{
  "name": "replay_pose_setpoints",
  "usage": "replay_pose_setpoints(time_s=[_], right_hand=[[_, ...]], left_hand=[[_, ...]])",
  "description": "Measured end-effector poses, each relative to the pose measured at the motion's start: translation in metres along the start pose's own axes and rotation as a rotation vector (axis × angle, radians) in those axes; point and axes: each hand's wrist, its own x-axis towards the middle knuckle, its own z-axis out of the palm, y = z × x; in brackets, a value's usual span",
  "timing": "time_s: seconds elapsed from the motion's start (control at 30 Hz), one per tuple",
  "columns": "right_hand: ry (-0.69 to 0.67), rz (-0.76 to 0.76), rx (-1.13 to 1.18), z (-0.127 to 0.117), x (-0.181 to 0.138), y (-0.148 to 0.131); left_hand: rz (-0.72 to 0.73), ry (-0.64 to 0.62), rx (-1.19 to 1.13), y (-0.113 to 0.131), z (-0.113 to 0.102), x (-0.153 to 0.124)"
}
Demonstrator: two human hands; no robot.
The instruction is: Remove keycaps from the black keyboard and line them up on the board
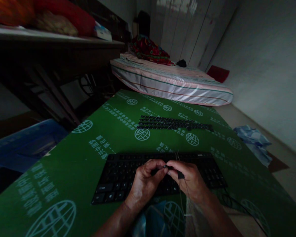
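A black computer keyboard (128,168) lies on my green printed worktop (74,158); knobbed black strips (167,122) lie beyond it. Over the keys, my left hand (146,176) and right hand (189,172) meet, forearms angled inward, fingers curled. Both pinch a small dark piece (168,168), its detail unclear; a thin cord (181,194) runs beside my right hand. I judge this step to be fine fingertip work; the next move calls for steady, opposed pinches.
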Motion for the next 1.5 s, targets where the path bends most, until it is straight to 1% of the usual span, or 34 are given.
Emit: replay_pose_setpoints(time_s=[0.17,0.27,0.37,0.47,0.6,0.73,0.87,1.07,1.27,1.5], right_hand=[[-0.085,-0.057,-0.083,-0.005,0.005,-0.002],[-0.083,-0.111,-0.138,-0.009,0.011,0.005],[-0.037,-0.116,-0.248,-0.019,0.022,0.029],[-0.021,-0.060,-0.439,-0.032,0.039,0.064],[-0.075,0.055,-0.658,-0.049,0.064,0.105],[-0.132,0.132,-0.734,-0.054,0.082,0.125],[-0.178,0.178,-0.762,-0.052,0.091,0.136],[-0.181,0.200,-0.789,-0.050,0.103,0.145],[-0.197,0.202,-0.818,-0.049,0.116,0.149],[-0.211,0.211,-0.856,-0.047,0.125,0.151]], left_hand=[[0.001,0.023,-0.004,-0.001,0.002,0.000],[0.000,0.044,0.043,-0.003,0.002,0.000],[0.013,0.060,0.156,-0.003,0.001,0.000],[0.036,0.042,0.243,-0.001,0.001,0.001],[0.063,0.011,0.297,0.002,0.000,0.000],[0.065,-0.010,0.319,0.003,0.000,-0.001],[0.065,-0.034,0.331,0.005,-0.001,-0.001],[0.075,-0.027,0.329,0.007,-0.001,-0.001],[0.072,-0.043,0.363,0.009,-0.002,0.000],[0.099,-0.051,0.388,0.006,-0.002,-0.001]])
